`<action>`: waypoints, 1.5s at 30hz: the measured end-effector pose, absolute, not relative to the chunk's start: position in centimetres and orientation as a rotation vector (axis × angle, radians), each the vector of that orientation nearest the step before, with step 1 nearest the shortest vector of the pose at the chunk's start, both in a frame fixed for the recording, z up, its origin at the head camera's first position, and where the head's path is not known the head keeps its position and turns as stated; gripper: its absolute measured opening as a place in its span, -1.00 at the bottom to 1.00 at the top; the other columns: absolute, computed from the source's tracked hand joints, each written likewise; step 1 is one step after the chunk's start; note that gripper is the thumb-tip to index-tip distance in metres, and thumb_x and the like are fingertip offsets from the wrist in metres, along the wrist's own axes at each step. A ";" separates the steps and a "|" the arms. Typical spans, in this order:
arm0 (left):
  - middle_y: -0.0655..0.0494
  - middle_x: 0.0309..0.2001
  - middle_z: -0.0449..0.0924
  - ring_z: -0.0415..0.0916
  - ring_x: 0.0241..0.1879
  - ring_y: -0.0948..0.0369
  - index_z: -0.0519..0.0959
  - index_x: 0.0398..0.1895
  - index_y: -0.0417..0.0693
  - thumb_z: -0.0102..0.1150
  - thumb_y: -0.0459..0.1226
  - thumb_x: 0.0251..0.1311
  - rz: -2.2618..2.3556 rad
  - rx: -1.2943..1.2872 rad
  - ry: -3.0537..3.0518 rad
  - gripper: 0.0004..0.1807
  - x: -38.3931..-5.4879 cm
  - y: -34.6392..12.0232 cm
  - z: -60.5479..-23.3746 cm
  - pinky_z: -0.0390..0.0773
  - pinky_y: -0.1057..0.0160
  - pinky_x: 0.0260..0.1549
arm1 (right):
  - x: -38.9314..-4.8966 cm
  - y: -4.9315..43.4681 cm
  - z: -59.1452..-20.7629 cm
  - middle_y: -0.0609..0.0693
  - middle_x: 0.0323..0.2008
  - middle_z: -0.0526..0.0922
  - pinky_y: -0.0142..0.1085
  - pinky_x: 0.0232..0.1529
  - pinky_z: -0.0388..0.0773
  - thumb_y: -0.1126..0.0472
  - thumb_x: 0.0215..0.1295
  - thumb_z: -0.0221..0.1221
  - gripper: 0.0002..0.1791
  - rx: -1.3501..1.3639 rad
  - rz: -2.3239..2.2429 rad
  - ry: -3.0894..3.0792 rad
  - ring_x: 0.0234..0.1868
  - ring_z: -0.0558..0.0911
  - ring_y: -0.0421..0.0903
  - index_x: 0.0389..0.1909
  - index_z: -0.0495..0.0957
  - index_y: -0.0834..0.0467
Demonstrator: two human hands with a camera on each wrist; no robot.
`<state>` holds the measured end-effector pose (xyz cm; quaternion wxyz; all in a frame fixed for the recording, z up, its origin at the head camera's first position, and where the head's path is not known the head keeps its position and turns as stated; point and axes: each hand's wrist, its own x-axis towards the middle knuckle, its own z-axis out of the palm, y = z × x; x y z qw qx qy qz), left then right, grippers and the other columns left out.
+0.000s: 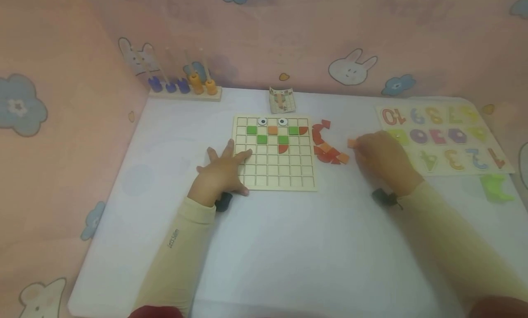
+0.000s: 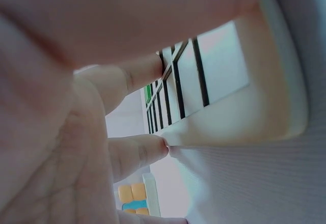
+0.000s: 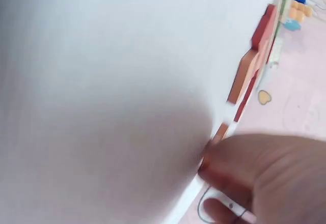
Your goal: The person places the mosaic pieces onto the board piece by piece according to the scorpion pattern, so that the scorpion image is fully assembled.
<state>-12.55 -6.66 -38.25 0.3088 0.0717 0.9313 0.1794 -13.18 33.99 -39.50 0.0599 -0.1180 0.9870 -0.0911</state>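
Observation:
A wooden grid board [image 1: 275,188] lies on the white table, with green, orange and red tiles and two eye pieces in its upper rows. Fingers spread, my left hand [image 1: 220,175] rests along the board's left edge; the left wrist view shows fingertips on the rim and grid. To the right of the board, my right hand [image 1: 383,157] pinches a small orange square tile [image 1: 352,143], its tip showing past the fingertips. A loose pile of red and orange tiles [image 1: 326,156] lies between that hand and the board.
A picture card [image 1: 282,101] sits behind the board. Back left stands a peg rack [image 1: 185,94] with blue and orange beads. On the right lie a number puzzle board [image 1: 443,139] and a light green piece [image 1: 495,188]. Patterned pink walls border the table.

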 end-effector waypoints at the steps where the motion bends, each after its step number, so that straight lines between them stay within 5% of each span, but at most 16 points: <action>1: -0.02 0.73 -0.52 -0.62 0.56 -0.49 0.09 0.72 0.43 0.73 -0.08 -0.07 0.475 0.187 2.459 0.29 -12.6 -6.7 -38.3 -0.13 -0.76 0.22 | -13.3 34.0 -39.5 0.30 -0.01 0.71 0.20 0.26 0.50 0.24 0.48 0.28 -0.68 -0.388 -0.268 2.985 0.05 0.56 0.27 0.13 0.62 0.35; 16: -0.01 0.73 -0.54 -0.64 0.55 -0.50 0.08 0.72 0.45 0.73 -0.08 -0.07 0.472 0.173 2.450 0.30 -12.7 -6.9 -39.0 -0.16 -0.77 0.21 | -15.4 35.0 -40.8 0.12 -0.05 0.77 0.12 0.23 0.51 0.14 0.41 0.40 -0.71 -0.526 -0.410 2.947 0.05 0.59 0.15 0.05 0.77 0.18; 24: 0.00 0.73 -0.54 -0.64 0.55 -0.50 0.09 0.72 0.46 0.73 -0.09 -0.07 0.482 0.168 2.459 0.30 -13.0 -7.2 -38.9 -0.16 -0.77 0.20 | -18.5 25.7 -37.8 0.01 -0.08 0.77 -0.02 0.13 0.46 -0.03 0.46 0.35 -0.69 -0.616 -0.438 2.863 0.00 0.49 0.06 0.06 0.82 0.03; 32: -0.01 0.73 -0.54 -0.63 0.55 -0.51 0.08 0.72 0.49 0.74 -0.05 -0.11 0.476 0.196 2.476 0.32 -13.4 -7.0 -39.4 -0.13 -0.78 0.19 | -20.5 18.0 -38.1 -0.05 -0.29 0.78 -0.15 -0.08 0.49 0.17 0.39 0.39 -0.91 -1.066 -0.327 2.826 -0.18 0.53 0.03 -0.21 0.83 0.09; 38: -0.01 0.73 -0.53 -0.63 0.55 -0.51 0.09 0.71 0.49 0.74 -0.04 -0.11 0.470 0.200 2.467 0.32 -13.2 -6.8 -39.4 -0.11 -0.77 0.19 | -20.4 17.1 -38.9 -0.05 -0.46 0.67 -0.17 -0.21 0.47 0.28 0.30 0.40 -0.91 -1.098 -0.228 2.845 -0.30 0.48 0.05 -0.41 0.75 0.09; 45: -0.01 0.73 -0.53 -0.62 0.55 -0.51 0.10 0.71 0.47 0.75 -0.04 -0.11 0.472 0.187 2.467 0.31 -13.1 -6.9 -39.3 -0.12 -0.76 0.21 | -20.0 16.7 -39.4 -0.04 -0.40 0.66 -0.15 -0.18 0.49 0.28 0.42 0.26 -0.84 -1.069 -0.178 2.829 -0.24 0.50 0.05 -0.37 0.76 0.08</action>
